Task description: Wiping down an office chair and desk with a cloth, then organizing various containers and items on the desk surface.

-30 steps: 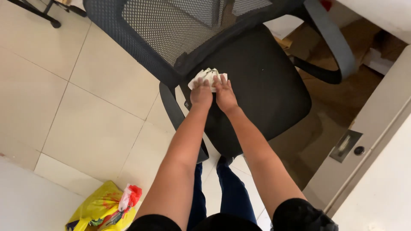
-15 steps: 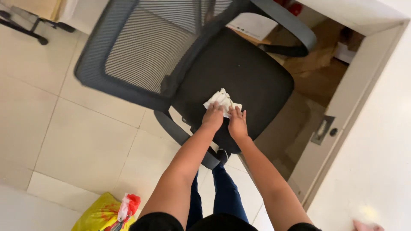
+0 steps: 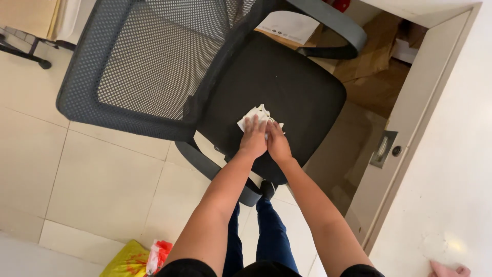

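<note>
Pale floor tiles surround a black office chair with a mesh back.
Both hands lie flat, fingers extended, pressing a crumpled white cloth onto the chair seat: left hand beside right hand, seemingly mid-wipe; a further pass would call for steady downward pressure.

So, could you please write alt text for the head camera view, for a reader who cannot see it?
Seen from above, a person's left hand and right hand press side by side on a crumpled white cloth on the black seat of an office chair with a grey mesh backrest. A yellow bag lies on the pale tiled floor.
</note>
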